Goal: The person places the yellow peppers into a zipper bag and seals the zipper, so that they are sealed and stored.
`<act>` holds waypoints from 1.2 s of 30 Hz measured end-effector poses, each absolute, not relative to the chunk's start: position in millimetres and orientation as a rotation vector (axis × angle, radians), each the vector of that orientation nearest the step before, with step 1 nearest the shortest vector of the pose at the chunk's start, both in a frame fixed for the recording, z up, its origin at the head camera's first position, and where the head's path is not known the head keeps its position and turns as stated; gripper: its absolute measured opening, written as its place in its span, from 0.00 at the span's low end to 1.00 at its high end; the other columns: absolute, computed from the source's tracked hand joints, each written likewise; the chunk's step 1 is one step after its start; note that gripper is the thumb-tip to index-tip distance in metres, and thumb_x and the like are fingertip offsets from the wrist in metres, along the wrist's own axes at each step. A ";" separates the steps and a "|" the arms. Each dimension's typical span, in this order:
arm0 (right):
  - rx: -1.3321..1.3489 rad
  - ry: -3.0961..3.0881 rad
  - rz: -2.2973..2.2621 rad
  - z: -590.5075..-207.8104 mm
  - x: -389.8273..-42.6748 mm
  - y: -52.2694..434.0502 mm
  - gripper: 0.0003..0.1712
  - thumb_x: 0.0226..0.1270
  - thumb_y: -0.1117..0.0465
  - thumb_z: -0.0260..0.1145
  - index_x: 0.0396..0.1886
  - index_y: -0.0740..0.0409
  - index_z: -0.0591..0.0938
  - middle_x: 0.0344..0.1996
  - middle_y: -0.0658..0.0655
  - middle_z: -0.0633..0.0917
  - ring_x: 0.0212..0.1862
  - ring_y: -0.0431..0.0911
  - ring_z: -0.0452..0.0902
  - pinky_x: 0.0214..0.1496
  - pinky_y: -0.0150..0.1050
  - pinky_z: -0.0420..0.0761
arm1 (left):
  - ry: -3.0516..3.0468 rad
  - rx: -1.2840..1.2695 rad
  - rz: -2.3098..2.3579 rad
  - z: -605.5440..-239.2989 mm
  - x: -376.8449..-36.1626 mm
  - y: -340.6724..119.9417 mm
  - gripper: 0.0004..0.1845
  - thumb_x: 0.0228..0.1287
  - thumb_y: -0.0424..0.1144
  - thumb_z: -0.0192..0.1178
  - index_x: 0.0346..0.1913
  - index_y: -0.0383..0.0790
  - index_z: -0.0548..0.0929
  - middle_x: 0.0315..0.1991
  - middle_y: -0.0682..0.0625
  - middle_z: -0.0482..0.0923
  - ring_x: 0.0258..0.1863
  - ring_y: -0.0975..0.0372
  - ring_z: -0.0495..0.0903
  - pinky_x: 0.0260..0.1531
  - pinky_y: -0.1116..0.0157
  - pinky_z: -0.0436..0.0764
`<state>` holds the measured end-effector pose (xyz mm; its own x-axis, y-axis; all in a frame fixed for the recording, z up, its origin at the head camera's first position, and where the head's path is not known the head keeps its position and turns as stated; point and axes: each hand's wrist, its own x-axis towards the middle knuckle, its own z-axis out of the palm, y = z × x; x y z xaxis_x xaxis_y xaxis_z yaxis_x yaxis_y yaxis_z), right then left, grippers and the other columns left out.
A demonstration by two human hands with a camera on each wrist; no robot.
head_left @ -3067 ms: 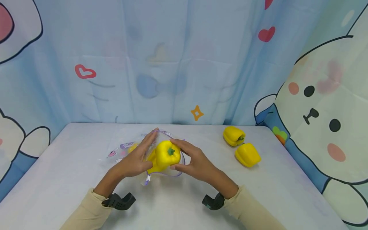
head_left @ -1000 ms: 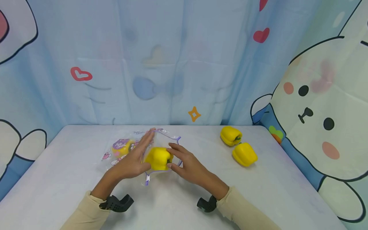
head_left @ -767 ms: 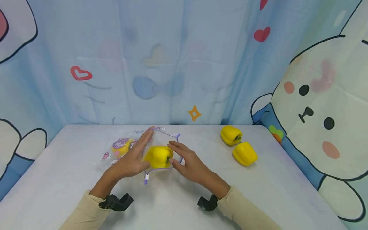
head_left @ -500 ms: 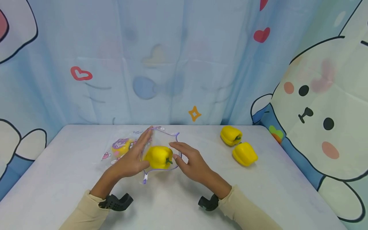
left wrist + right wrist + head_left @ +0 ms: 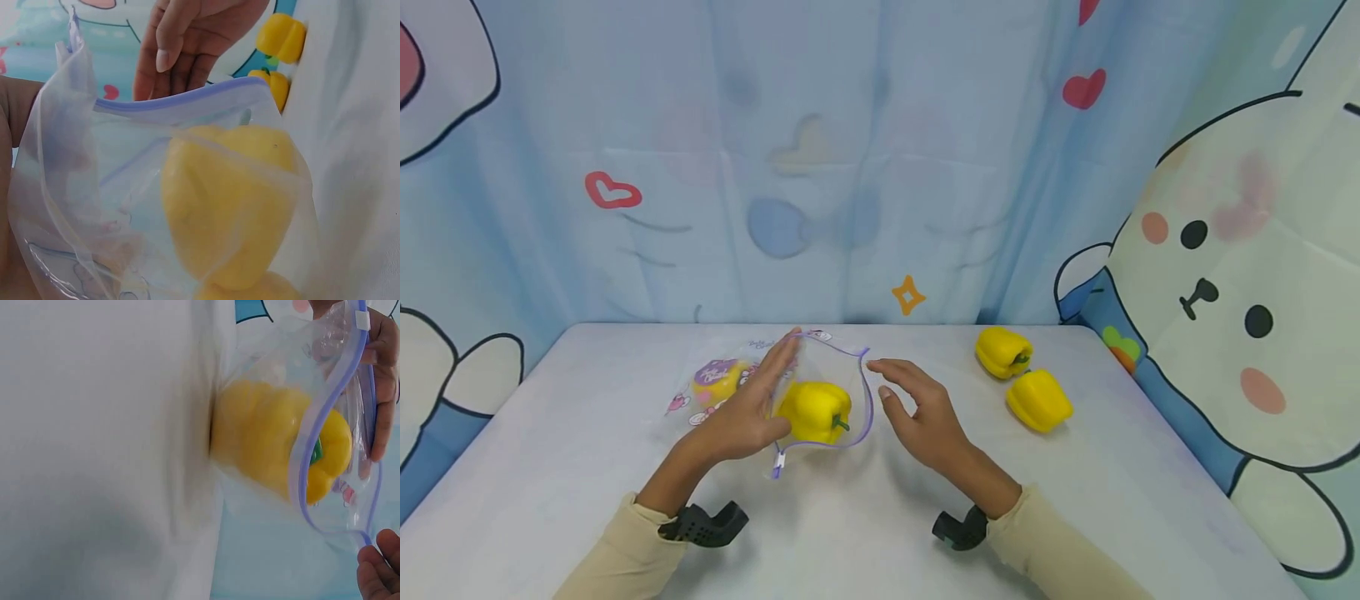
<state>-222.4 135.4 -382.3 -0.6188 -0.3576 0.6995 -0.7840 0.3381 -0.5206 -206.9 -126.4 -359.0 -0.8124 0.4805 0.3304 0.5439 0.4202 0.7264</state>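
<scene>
A clear zip bag (image 5: 854, 372) with a purple rim lies open on the white table (image 5: 1075, 500). My left hand (image 5: 741, 417) grips its upper flap and lifts the mouth wide; in the right wrist view its fingers (image 5: 382, 394) curl over the rim. A yellow bell pepper (image 5: 815, 410) sits just inside the mouth, stem toward me, also seen through the plastic in the left wrist view (image 5: 231, 200). A second yellow pepper (image 5: 718, 379) lies deeper in the bag. My right hand (image 5: 921, 408) hovers just right of the mouth, fingers relaxed, holding nothing.
Two loose yellow peppers (image 5: 1003, 352) (image 5: 1039, 401) lie on the table to the right, past my right hand. A blue cartoon cloth backdrop (image 5: 850, 167) closes the far side and both flanks. Black wrist mounts sit on both sleeves.
My right hand has let go of the pepper and drawn back to the right, out of the bag's mouth. The pepper stays inside; the left hand keeps the flap up.
</scene>
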 end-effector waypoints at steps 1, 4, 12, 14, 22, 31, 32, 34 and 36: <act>0.993 -2.140 1.212 -382.3 -223.1 138.4 0.22 0.65 0.75 0.59 0.59 0.63 0.79 0.56 0.57 0.81 0.58 0.50 0.76 0.60 0.46 0.75 | -2.587 -0.934 -1.367 -358.7 -206.9 -126.4 0.52 0.47 0.27 0.54 0.77 0.35 0.41 0.78 0.46 0.34 0.76 0.52 0.38 0.69 0.43 0.45; 0.969 -2.174 1.223 -374.1 -217.9 144.4 0.21 0.64 0.77 0.59 0.57 0.67 0.78 0.54 0.61 0.81 0.57 0.53 0.76 0.59 0.47 0.75 | -2.585 -0.937 -1.372 -358.1 -206.6 -126.6 0.52 0.47 0.28 0.55 0.77 0.35 0.41 0.78 0.47 0.34 0.76 0.52 0.38 0.69 0.44 0.45; 0.919 -2.356 1.370 -358.6 -208.5 162.6 0.20 0.68 0.76 0.56 0.59 0.73 0.75 0.54 0.69 0.79 0.58 0.59 0.74 0.61 0.52 0.72 | -2.580 -0.936 -1.396 -359.9 -205.3 -129.3 0.52 0.48 0.27 0.54 0.77 0.36 0.40 0.78 0.47 0.34 0.76 0.52 0.37 0.69 0.43 0.44; 0.914 -2.365 1.422 -366.0 -214.7 171.9 0.20 0.68 0.75 0.57 0.60 0.71 0.75 0.56 0.66 0.79 0.60 0.57 0.74 0.61 0.52 0.72 | -2.578 -0.936 -1.394 -360.4 -205.4 -129.8 0.52 0.48 0.27 0.54 0.77 0.36 0.40 0.78 0.47 0.34 0.76 0.52 0.37 0.69 0.43 0.44; 0.825 -2.391 1.462 -378.7 -229.0 213.5 0.21 0.71 0.67 0.58 0.63 0.63 0.76 0.59 0.58 0.79 0.63 0.50 0.71 0.62 0.40 0.71 | -2.564 -0.958 -1.389 -358.9 -207.1 -129.6 0.52 0.47 0.26 0.53 0.77 0.35 0.41 0.78 0.46 0.34 0.76 0.53 0.37 0.70 0.44 0.44; 0.647 -2.458 1.200 -371.2 -224.8 256.7 0.23 0.70 0.64 0.61 0.63 0.66 0.75 0.59 0.59 0.79 0.62 0.51 0.73 0.58 0.31 0.72 | -2.572 -0.962 -1.393 -357.4 -206.4 -127.8 0.52 0.47 0.27 0.54 0.77 0.35 0.41 0.78 0.46 0.34 0.76 0.53 0.38 0.70 0.44 0.45; 0.638 -2.461 1.181 -371.6 -224.9 261.8 0.23 0.70 0.65 0.61 0.63 0.66 0.75 0.59 0.59 0.79 0.62 0.51 0.73 0.58 0.31 0.72 | -2.573 -0.960 -1.393 -357.6 -206.2 -127.8 0.52 0.47 0.27 0.54 0.77 0.35 0.41 0.78 0.47 0.34 0.76 0.53 0.38 0.70 0.45 0.46; 0.619 -2.482 1.090 -372.1 -224.8 270.7 0.24 0.69 0.64 0.62 0.64 0.65 0.75 0.59 0.60 0.79 0.62 0.54 0.72 0.59 0.27 0.70 | -2.576 -0.954 -1.382 -358.2 -205.9 -128.0 0.52 0.47 0.27 0.54 0.77 0.35 0.41 0.78 0.47 0.35 0.76 0.53 0.38 0.69 0.44 0.46; 0.612 -2.502 0.987 -373.2 -225.0 278.7 0.24 0.70 0.63 0.62 0.64 0.63 0.74 0.60 0.60 0.78 0.63 0.56 0.70 0.60 0.22 0.65 | -2.578 -0.946 -1.374 -359.2 -205.4 -128.6 0.52 0.46 0.27 0.54 0.77 0.35 0.41 0.78 0.47 0.35 0.76 0.53 0.39 0.70 0.45 0.46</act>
